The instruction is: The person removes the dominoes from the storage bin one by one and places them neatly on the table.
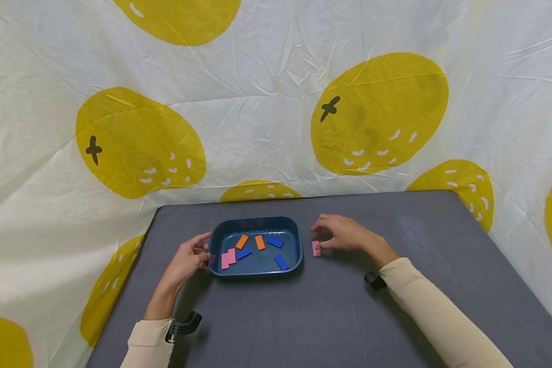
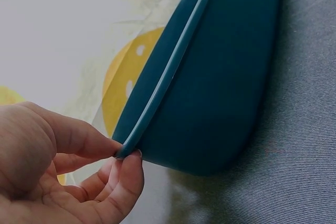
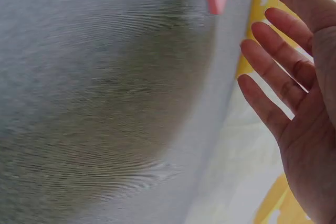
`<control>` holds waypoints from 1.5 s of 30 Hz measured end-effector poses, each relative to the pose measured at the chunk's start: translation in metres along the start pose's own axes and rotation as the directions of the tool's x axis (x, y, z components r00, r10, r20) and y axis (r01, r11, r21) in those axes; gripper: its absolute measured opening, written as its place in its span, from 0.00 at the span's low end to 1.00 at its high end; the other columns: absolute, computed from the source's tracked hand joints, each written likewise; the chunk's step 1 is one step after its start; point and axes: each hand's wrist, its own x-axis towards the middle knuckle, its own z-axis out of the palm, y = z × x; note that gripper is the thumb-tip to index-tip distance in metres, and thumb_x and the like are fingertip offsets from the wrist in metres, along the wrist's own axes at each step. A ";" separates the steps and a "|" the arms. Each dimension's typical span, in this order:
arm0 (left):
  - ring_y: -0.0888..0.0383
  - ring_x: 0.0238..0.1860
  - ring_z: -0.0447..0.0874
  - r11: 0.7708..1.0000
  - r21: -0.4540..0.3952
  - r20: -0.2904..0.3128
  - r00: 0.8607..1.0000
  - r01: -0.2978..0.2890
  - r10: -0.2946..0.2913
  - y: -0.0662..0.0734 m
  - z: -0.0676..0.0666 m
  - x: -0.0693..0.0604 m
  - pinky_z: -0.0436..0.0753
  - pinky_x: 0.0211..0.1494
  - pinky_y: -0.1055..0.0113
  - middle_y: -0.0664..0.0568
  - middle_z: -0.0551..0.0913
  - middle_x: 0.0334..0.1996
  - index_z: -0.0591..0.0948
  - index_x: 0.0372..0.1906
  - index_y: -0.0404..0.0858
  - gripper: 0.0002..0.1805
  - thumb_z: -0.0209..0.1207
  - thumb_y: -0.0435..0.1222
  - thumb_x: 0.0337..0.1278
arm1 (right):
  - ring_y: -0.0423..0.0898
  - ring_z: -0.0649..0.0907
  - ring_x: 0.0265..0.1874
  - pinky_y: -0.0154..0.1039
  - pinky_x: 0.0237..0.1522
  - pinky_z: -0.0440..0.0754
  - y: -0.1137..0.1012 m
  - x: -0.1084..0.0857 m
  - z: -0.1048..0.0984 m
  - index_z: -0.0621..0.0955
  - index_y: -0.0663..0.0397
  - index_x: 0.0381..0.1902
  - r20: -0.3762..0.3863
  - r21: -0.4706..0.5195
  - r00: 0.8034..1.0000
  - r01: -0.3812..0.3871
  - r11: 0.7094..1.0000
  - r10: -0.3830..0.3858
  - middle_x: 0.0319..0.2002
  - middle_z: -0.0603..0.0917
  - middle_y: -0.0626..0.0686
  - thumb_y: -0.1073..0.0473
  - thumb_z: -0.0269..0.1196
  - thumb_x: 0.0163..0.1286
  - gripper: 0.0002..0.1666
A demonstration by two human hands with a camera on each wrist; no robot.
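While the left hand [image 1: 187,260] pinches the blue tray [image 1: 257,275] by the rim at its left end, the right hand [image 1: 347,234] hovers just beyond the right end, over a loose pink block [image 1: 315,250] lying on the grey table [image 1: 267,322]. Right fingers and thumb stand apart, gripping nothing that can be made out; the right wrist view catches only the block's end, so contact with the thumb cannot be confirmed. Tray contents: two pink blocks [image 1: 225,261] at near left, touching; two orange blocks [image 1: 259,243] toward the far side; three blue blocks [image 1: 281,262], one left of centre, one far right, one near right. Step in hand, as judged: picking up the loose block with the tray steadied. Next move seems to call for a low thumb-and-fingertip pinch on its edges, since it looks thin.
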 end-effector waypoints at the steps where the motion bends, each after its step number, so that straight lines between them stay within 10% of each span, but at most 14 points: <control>1: 0.47 0.42 0.76 1.000 0.002 -0.001 1.000 -0.002 0.002 0.000 0.000 0.000 0.84 0.37 0.61 0.39 0.70 0.48 0.67 0.73 0.33 0.30 0.54 0.22 0.67 | 0.46 0.83 0.50 0.49 0.55 0.81 -0.001 0.001 -0.003 0.84 0.51 0.56 0.003 0.016 1.000 0.007 1.000 -0.007 0.50 0.84 0.48 0.50 0.73 0.64 0.24; 16: 0.46 0.43 0.77 1.000 -0.001 0.009 1.000 0.003 -0.003 0.000 -0.002 0.002 0.85 0.37 0.60 0.39 0.71 0.48 0.68 0.73 0.33 0.30 0.54 0.23 0.67 | 0.48 0.84 0.50 0.49 0.55 0.83 -0.023 0.018 -0.027 0.83 0.50 0.57 -0.026 0.102 0.986 0.165 0.981 -0.163 0.51 0.85 0.48 0.53 0.74 0.63 0.25; 45: 0.42 0.46 0.77 0.999 -0.048 0.054 0.998 0.009 -0.006 0.002 -0.005 0.001 0.86 0.38 0.61 0.36 0.70 0.51 0.65 0.75 0.32 0.31 0.53 0.23 0.68 | 0.50 0.82 0.53 0.51 0.60 0.79 -0.053 0.074 -0.032 0.81 0.50 0.61 0.183 0.125 0.942 0.261 0.957 -0.281 0.54 0.83 0.50 0.55 0.73 0.64 0.28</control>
